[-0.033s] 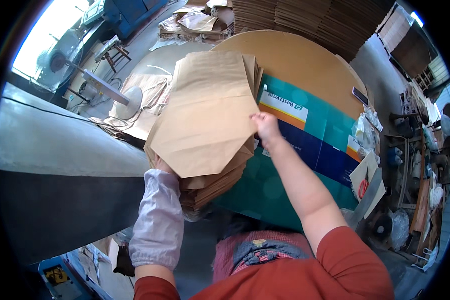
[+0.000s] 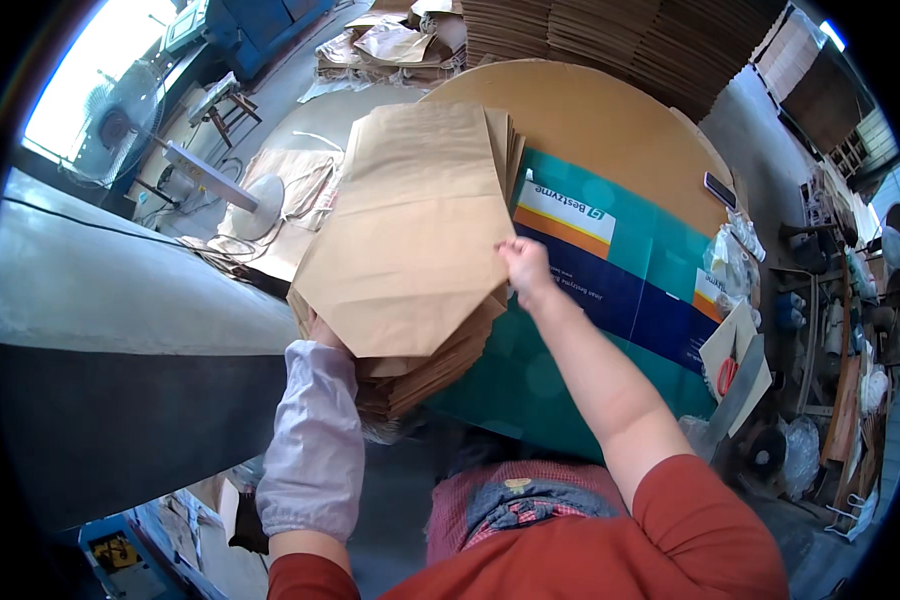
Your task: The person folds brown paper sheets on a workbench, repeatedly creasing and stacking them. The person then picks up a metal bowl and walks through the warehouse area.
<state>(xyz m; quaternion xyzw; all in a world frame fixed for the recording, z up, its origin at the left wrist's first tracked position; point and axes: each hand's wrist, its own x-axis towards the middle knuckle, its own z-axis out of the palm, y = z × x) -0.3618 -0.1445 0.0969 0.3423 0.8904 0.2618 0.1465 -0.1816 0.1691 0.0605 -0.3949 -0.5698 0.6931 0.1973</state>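
Note:
A large brown paper bag with slanted corners at its near end lies on top of a thick stack of similar brown paper bags. My right hand is closed, pinching the right edge of the top bag between thumb and fingers. At the near left corner, my left hand reaches in against the stack, with its fingers mostly hidden beneath the top bag. A white sleeve cover wraps the left forearm. The right forearm is bare.
Green and blue printed cardboard covers the round table right of the stack. Along its right edge are a phone, clear plastic and red-handled scissors. A fan stands left; brown stacks rise behind.
My right hand has shifted slightly left, and the top bag's right edge has moved left with it. My left hand remains at the near left corner, its sleeve slightly further left.

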